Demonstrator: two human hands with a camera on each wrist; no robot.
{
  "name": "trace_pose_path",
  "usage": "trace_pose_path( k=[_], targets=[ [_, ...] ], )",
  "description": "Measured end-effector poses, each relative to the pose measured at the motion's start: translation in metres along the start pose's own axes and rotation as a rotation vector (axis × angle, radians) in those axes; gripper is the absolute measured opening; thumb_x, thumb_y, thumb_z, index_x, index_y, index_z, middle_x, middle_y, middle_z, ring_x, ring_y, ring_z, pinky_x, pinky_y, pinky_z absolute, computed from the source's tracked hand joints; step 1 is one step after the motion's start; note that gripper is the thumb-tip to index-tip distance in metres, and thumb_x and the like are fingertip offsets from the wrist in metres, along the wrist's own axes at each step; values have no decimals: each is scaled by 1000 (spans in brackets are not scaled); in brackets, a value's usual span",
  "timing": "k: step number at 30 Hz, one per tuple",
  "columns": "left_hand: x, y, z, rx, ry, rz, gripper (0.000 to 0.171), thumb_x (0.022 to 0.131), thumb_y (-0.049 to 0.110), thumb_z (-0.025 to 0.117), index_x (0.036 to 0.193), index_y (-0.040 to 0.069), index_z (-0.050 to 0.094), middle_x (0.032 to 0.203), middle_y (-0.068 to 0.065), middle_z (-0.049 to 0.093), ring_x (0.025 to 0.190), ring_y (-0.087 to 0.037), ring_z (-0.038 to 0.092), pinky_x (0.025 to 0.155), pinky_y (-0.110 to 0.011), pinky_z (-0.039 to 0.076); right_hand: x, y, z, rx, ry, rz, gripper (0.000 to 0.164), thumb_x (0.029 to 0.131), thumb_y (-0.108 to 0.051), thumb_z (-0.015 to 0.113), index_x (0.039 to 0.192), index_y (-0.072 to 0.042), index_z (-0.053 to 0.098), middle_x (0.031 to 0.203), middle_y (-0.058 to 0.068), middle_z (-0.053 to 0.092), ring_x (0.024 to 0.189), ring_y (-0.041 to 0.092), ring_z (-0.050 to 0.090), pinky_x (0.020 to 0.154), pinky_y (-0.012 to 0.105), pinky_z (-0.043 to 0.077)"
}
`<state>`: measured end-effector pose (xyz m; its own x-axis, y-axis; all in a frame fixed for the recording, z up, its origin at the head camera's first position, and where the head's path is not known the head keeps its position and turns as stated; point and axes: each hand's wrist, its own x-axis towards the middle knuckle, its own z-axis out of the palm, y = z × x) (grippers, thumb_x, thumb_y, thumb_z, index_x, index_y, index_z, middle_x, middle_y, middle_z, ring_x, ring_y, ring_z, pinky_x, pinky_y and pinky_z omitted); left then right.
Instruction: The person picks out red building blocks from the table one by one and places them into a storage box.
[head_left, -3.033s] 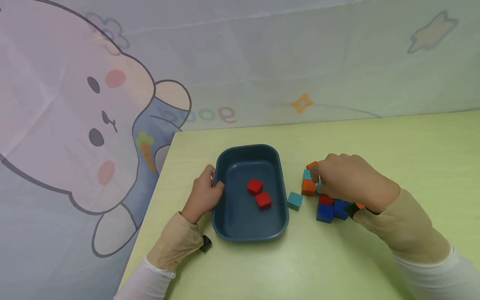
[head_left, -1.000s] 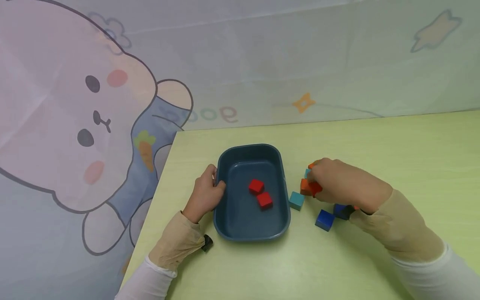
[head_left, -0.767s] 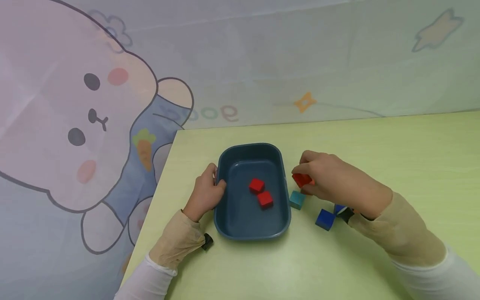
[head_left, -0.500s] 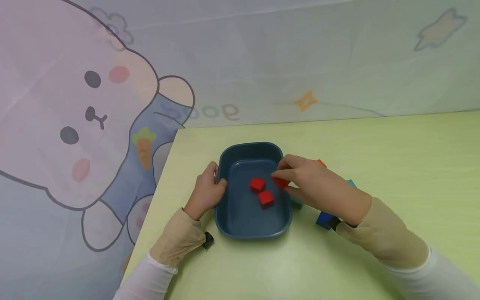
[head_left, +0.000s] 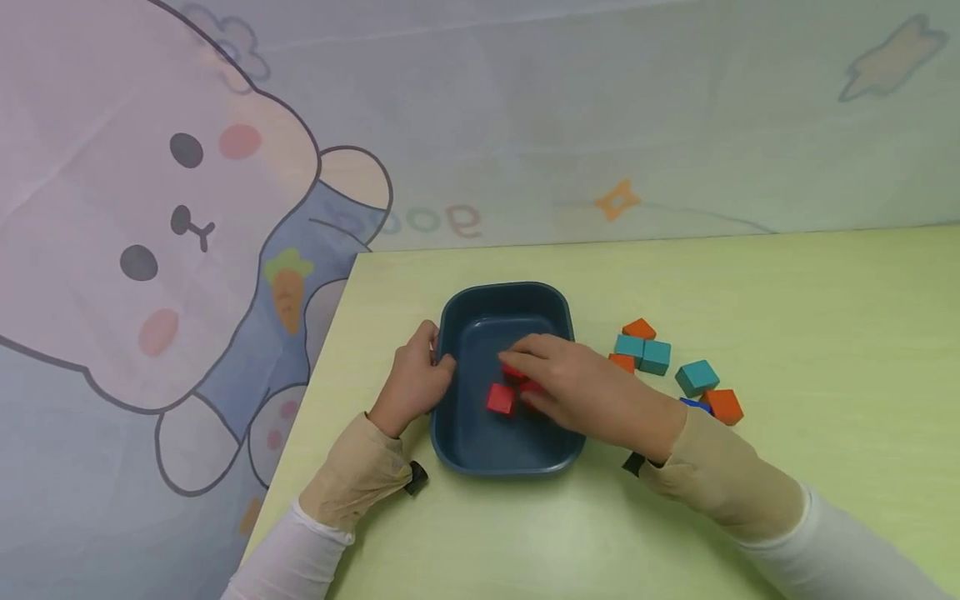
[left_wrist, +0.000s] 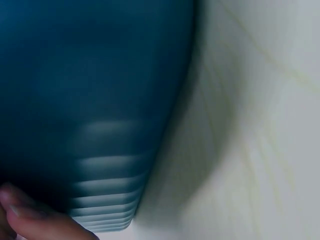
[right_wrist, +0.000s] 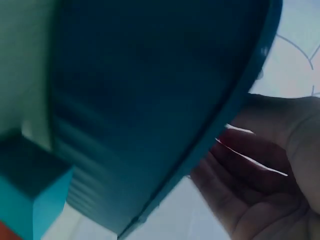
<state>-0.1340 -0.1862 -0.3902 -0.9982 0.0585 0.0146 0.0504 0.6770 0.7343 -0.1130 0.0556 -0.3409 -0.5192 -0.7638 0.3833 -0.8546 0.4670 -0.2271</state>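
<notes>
A dark blue rectangular tray (head_left: 465, 454) sits on the table. My left hand (head_left: 411, 379) grips its left rim, thumb over the edge and fingers outside; a fingertip and the tray's ribbed wall show in the left wrist view. Over the tray's right rim reaches my right hand (head_left: 588, 387), fingers and thumb apart, just above the red blocks. One red block (head_left: 501, 400) lies uncovered left of the thumb. Two more reds, partly covered by the fingers, are a red block (head_left: 513, 374) and another red block (head_left: 529, 392). In the right wrist view the fingertips are hidden behind the tray's wall.
Right of the tray lie orange blocks (head_left: 723, 407), teal blocks (head_left: 656, 357) and a partly hidden blue block (head_left: 696, 405). Close against the tray's right side is a teal block (right_wrist: 35, 190). A printed cloth (head_left: 525, 125) hangs behind the table.
My right hand picked a red block from the pile, carried it left into the tray and let it go; three reds now lie there. The left hand has kept its hold.
</notes>
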Motion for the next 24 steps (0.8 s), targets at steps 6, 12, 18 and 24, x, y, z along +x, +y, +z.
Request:
trace_pose_path(
  k=[6, 12, 18, 24],
  targets=[
    [1, 0, 1, 4, -4, -12, 9, 91, 6, 48, 86, 9, 41, 51, 2, 36, 38, -13, 45, 38, -21, 38, -6, 8, -8, -38, 18, 47, 30, 80, -15, 80, 107, -5, 71, 105, 6, 68, 94, 19, 67, 76, 30, 59],
    [5, -2, 7, -17, -8, -11, 10, 91, 6, 49, 86, 9, 41, 50, 3, 36, 38, -12, 44, 36, -20, 36, -18, 19, -25, -128, 90, 54, 26, 78, -18, 81, 101, -7, 72, 100, 5, 70, 90, 18, 68, 69, 30, 58],
    [6, -5, 14, -33, -8, 10, 15, 93, 11, 55, 85, 9, 43, 47, 3, 37, 35, -10, 41, 36, -20, 35, -43, 32, -52, -203, 169, 106, 30, 73, -18, 83, 101, -9, 73, 98, 5, 72, 84, 19, 69, 61, 35, 57],
    [7, -5, 12, 19, -18, 51, 25, 96, 28, 59, 85, 10, 47, 46, 2, 40, 37, -11, 41, 39, -22, 33, -76, 46, -69, -263, 146, 246, 36, 73, -18, 82, 107, -12, 71, 108, 7, 71, 92, 23, 69, 55, 38, 55]
  ],
)
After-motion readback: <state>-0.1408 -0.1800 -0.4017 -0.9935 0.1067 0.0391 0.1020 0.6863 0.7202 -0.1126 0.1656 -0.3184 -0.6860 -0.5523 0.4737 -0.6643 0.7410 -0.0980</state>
